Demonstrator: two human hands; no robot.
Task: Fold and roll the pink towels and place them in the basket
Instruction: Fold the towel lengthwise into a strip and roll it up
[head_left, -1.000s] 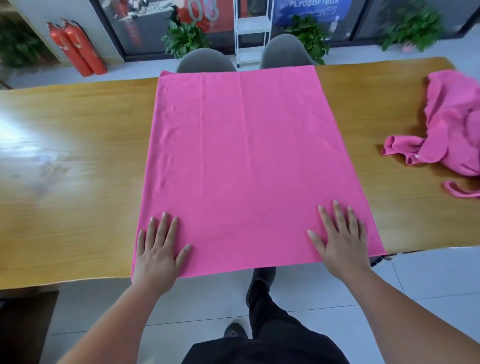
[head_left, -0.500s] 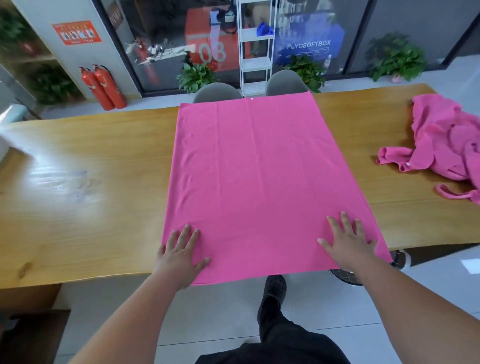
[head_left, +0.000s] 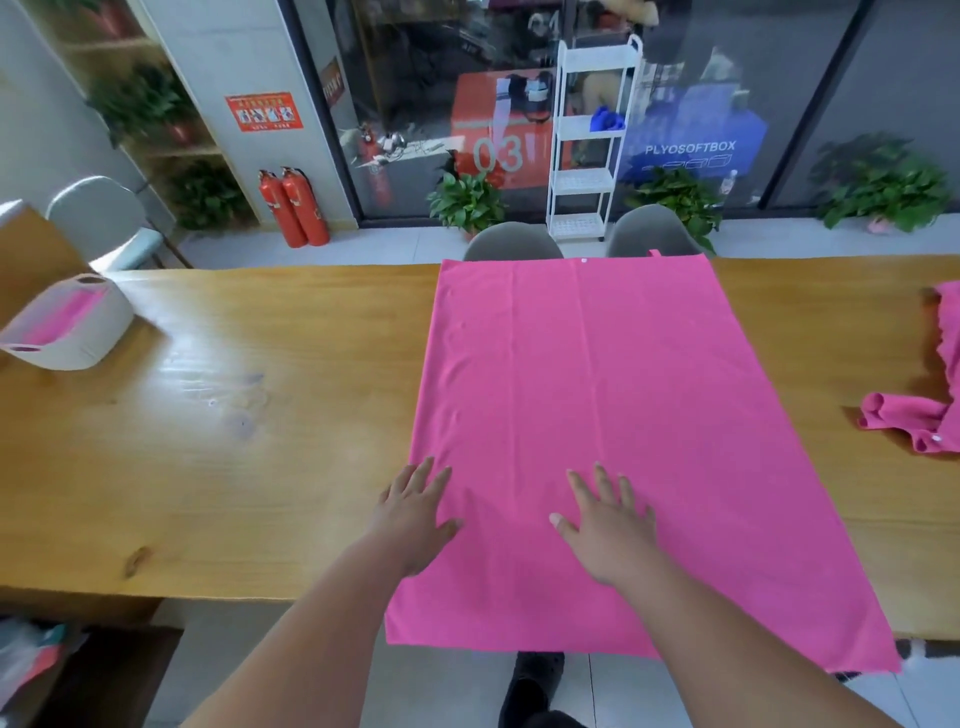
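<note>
From the left edge of the spread towel (head_left: 597, 374) to the basket (head_left: 78, 332) at the far left, a broad run of bare table (head_left: 234, 426) lies open to a reach. On the right the strip of wood is narrower and ends at the crumpled towels (head_left: 919, 421). The left hand (head_left: 415, 512) and right hand (head_left: 605, 525) lie flat on the towel's near left part; its right half is uncovered. Two chair backs (head_left: 511, 241) stand just beyond the far edge.

Office-like space: glass wall (head_left: 415, 78), fire extinguishers (head_left: 294, 208), long wooden table (head_left: 234, 415).
</note>
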